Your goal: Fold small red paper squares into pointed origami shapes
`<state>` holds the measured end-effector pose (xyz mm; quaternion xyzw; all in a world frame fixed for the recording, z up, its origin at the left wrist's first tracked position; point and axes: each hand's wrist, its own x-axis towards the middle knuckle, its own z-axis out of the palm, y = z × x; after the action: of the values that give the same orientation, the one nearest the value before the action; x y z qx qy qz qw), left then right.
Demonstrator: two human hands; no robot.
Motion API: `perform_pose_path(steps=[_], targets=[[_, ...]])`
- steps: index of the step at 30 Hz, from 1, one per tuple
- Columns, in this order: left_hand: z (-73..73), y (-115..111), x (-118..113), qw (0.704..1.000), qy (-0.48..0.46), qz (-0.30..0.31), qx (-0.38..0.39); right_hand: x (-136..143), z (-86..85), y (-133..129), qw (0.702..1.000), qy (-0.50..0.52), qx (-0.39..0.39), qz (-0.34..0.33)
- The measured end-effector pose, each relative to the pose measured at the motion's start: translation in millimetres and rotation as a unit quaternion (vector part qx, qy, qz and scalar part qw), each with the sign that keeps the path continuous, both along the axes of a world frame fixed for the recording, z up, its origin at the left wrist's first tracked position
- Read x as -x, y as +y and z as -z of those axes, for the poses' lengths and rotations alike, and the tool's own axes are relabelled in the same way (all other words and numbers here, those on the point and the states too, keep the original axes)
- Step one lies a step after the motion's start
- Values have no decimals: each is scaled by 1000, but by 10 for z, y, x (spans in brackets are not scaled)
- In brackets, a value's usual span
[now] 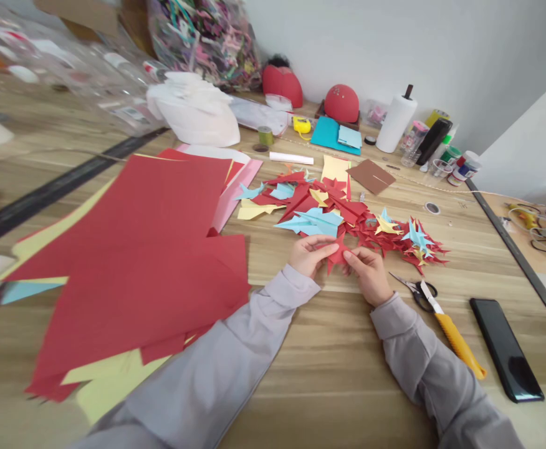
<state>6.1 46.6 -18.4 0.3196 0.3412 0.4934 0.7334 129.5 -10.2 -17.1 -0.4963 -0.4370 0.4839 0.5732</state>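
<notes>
Between my two hands is a small red paper star (335, 254), with several points sticking out. My left hand (311, 254) pinches its left side with thumb and fingers. On its right side, my right hand (367, 269) grips the paper with thumb and forefinger. Just beyond the hands lies a heap of folded paper pieces (308, 199), red, blue and yellow, with a light blue paper plane (313, 221) nearest. More pointed red paper stars (422, 252) are piled to the right of it. Parts of the star are hidden behind my fingers.
Large red paper sheets (151, 262) cover the left of the table. Right of my hands lie scissors (420, 294), a yellow-handled cutter (460, 343) and a black phone (507, 349). Along the back stand a white roll (396, 125), a tape measure (301, 126) and several small bottles.
</notes>
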Motion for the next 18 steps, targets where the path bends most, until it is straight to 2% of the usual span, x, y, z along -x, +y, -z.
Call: perform_pose_path(steps=[4,9,14,18], targets=[[-67,2,-6,999,-27,-23,17,6,-8,-10,999,-38,1,-19],[-40,2,-4,999,-30,13,-4,-3,26,18,999,1,6,39],[43,13,-3,999,13,0,-40,-9,37,34,999,38,-2,16],[41,-21,-8,992,86,32,-84,0,36,46,996,74,9,44]])
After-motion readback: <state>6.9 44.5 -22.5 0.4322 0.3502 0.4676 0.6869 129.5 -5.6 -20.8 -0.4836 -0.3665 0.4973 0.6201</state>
